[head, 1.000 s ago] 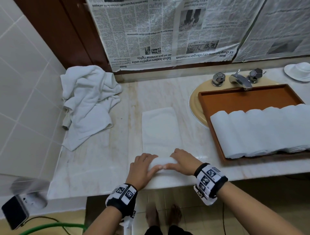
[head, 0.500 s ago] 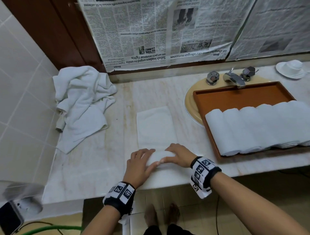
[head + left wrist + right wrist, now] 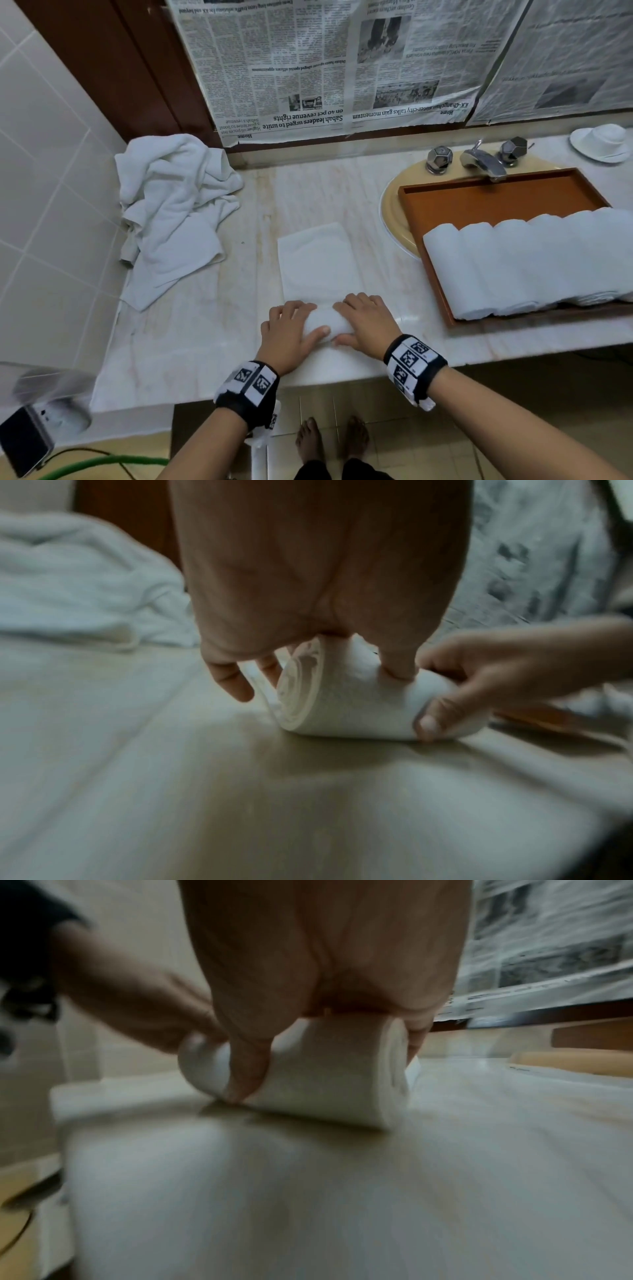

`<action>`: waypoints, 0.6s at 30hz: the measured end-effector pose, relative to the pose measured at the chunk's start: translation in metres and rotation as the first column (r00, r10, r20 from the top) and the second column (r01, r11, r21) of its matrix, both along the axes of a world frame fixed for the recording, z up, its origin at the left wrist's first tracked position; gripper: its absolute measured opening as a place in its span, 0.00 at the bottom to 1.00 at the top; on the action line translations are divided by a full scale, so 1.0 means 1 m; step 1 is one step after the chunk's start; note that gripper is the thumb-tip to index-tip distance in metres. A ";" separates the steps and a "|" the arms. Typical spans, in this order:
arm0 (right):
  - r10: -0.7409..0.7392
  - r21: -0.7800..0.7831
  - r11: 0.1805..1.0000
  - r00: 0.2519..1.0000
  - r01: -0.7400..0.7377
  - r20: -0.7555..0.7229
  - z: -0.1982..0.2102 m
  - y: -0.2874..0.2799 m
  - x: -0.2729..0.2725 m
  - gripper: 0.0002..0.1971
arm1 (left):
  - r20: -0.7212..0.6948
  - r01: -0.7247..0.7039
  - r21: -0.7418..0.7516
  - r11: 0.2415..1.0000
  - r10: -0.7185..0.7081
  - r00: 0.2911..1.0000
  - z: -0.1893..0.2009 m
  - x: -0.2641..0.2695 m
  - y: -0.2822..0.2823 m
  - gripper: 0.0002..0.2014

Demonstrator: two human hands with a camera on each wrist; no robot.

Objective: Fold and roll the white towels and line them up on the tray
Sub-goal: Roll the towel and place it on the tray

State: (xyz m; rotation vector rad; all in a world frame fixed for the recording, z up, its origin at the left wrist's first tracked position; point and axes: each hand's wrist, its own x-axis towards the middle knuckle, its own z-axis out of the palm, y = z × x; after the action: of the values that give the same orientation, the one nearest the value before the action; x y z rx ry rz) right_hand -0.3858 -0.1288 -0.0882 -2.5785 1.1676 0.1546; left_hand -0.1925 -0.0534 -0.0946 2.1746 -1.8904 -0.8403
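Hands: left hand (image 3: 287, 334) and right hand (image 3: 368, 323) both curled over the half-rolled towel (image 3: 317, 274), thumbs tucked behind.
Beyond fingertips: the towel's flat tail.
Right of them: tray (image 3: 479, 195) with rolled towels (image 3: 527, 263).
Left: crumpled towel pile (image 3: 174, 209).
Unclear: fingertips hidden behind the roll.

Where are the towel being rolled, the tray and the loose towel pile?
towel being rolled (image 3: 317, 263), head view, flat unrolled part
tray (image 3: 493, 200), head view, bare orange floor
loose towel pile (image 3: 171, 209), head view, middle of the heap
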 end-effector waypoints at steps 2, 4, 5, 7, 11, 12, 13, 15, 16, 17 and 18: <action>-0.014 0.087 0.996 0.999 0.017 -0.033 0.009 -0.008 0.004 0.33 | 0.122 0.050 -0.117 0.992 -0.035 0.992 -0.002 -0.004 0.009 0.38; -0.005 0.170 0.985 0.996 0.020 -0.088 0.013 -0.011 0.005 0.34 | 0.164 0.059 -0.142 0.988 -0.035 0.986 -0.005 -0.007 0.018 0.37; -0.007 0.201 0.979 0.994 0.028 -0.105 0.013 -0.010 0.005 0.33 | 0.167 0.058 -0.131 0.990 -0.036 0.985 -0.007 -0.008 0.022 0.38; -0.026 0.295 0.954 0.994 0.055 -0.103 0.012 -0.008 0.001 0.32 | 0.122 0.044 -0.115 0.992 -0.030 0.992 -0.011 -0.007 0.026 0.37; -0.077 0.511 0.857 0.997 0.063 0.006 0.019 -0.011 -0.007 0.30 | 0.019 0.031 -0.088 0.996 -0.029 0.999 -0.011 -0.003 0.027 0.39; -0.090 0.505 0.861 0.995 0.057 0.040 0.020 -0.010 -0.009 0.32 | -0.007 0.024 -0.059 0.998 -0.024 1.000 -0.009 -0.002 0.024 0.42; -0.096 0.438 0.897 0.993 0.055 0.071 0.019 -0.008 -0.011 0.33 | -0.025 0.023 -0.031 0.999 -0.023 0.999 -0.008 -0.001 0.021 0.46; -0.042 0.162 0.986 0.995 0.026 0.093 0.014 0.000 -0.016 0.36 | -0.041 0.027 0.026 0.999 -0.026 0.999 -0.005 0.000 0.013 0.48; 0.007 0.030 1.000 0.998 -0.009 0.066 0.009 0.005 -0.017 0.36 | -0.060 0.018 0.063 0.998 -0.014 0.998 -0.004 0.001 0.008 0.46; 0.043 -0.054 0.998 0.998 -0.041 0.037 0.004 0.010 -0.017 0.36 | -0.085 0.002 0.096 0.995 0.006 0.996 -0.003 0.002 0.004 0.44; 0.056 -0.092 0.994 0.998 -0.054 0.018 0.001 0.014 -0.017 0.36 | -0.104 -0.011 0.123 0.992 0.024 0.994 -0.002 0.003 0.001 0.41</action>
State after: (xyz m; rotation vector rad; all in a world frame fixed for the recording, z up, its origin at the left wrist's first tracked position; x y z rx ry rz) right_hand -0.4029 -0.1145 -0.0876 -2.6862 1.1221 0.0888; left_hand -0.1893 -0.0524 -0.0962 2.1644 -1.8128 -1.0721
